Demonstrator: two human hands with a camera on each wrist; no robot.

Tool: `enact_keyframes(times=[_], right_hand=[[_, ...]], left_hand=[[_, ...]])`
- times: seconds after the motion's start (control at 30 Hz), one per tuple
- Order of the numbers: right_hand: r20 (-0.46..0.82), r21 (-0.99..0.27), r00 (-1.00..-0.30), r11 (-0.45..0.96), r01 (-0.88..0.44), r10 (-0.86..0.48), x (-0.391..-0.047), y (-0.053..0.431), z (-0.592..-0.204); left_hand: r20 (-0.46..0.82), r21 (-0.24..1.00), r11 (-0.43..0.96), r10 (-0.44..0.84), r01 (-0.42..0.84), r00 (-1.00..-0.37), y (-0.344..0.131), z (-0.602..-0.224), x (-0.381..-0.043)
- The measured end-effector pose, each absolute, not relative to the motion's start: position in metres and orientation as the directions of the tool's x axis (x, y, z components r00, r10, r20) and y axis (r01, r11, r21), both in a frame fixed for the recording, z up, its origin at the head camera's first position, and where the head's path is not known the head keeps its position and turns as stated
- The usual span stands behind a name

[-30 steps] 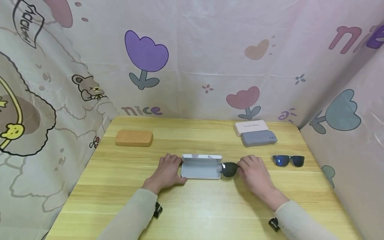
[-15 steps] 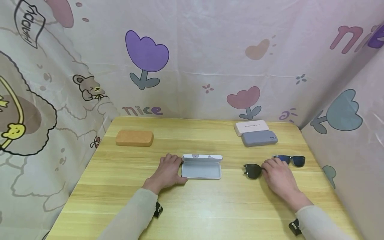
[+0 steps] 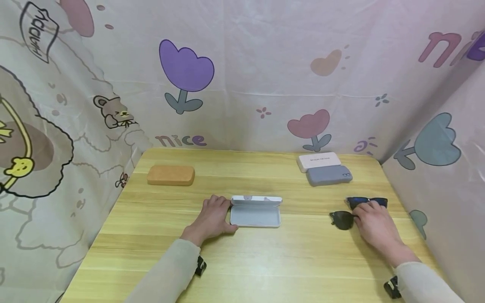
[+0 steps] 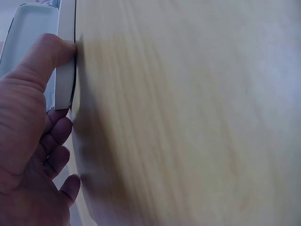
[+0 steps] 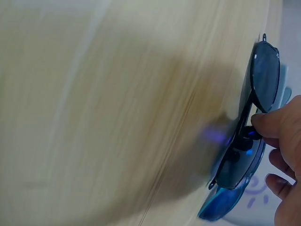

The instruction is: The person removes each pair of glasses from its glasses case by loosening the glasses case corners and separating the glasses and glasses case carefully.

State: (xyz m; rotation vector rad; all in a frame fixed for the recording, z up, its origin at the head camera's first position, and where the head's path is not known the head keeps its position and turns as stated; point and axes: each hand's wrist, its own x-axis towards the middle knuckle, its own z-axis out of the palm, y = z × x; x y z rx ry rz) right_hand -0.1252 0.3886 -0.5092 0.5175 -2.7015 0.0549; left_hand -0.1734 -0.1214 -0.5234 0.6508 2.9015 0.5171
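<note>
An open glasses case with a pale grey lining and a patterned white lid lies mid-table, holding nothing. My left hand grips its left end; in the left wrist view the thumb presses along the case's front wall. Off to the right, my right hand pinches black sunglasses near the bridge, low over the table. One lens of them is covered by the hand in the head view. Just behind are blue-lensed sunglasses, partly hidden by the fingers and overlapped by the black pair in the right wrist view.
An orange glasses case rests at the back left. Towards the back right, a white case and a blue-grey case lie against each other. A printed curtain hangs behind the wooden table and along its sides.
My right hand has carried the black sunglasses from the case's right end rightwards, to just in front of the blue-lensed pair. My left hand has stayed on the case.
</note>
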Motion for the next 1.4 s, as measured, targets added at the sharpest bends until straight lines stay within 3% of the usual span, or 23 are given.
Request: enact_keyframes(times=[0.4,0.6,1.03,1.3,1.4], right_hand=[[0.34,0.103,-0.859,0.923,-0.37,-0.382,-0.123,0.435,-0.504],[0.21,0.09,-0.927,0.951,-0.297,-0.31,-0.122,0.444,-0.499],[0.077,0.045,-0.975,0.978,-0.203,-0.206,-0.124,0.44,-0.49],[0.314,0.102,-0.888,0.942,-0.321,-0.336,-0.137,0.402,-0.481],[0.339,0.078,-0.88,0.942,-0.326,-0.333,-0.145,0.377,-0.478]], left_hand=[[-0.043,0.349,0.853,0.429,0.388,-0.902,-0.121,-0.524,-0.173],[-0.042,0.34,0.855,0.429,0.391,-0.902,-0.121,-0.523,-0.173],[-0.045,0.341,0.855,0.431,0.391,-0.901,-0.121,-0.525,-0.173],[-0.047,0.346,0.853,0.433,0.392,-0.9,-0.121,-0.524,-0.172],[-0.045,0.353,0.852,0.428,0.386,-0.903,-0.121,-0.523,-0.171]])
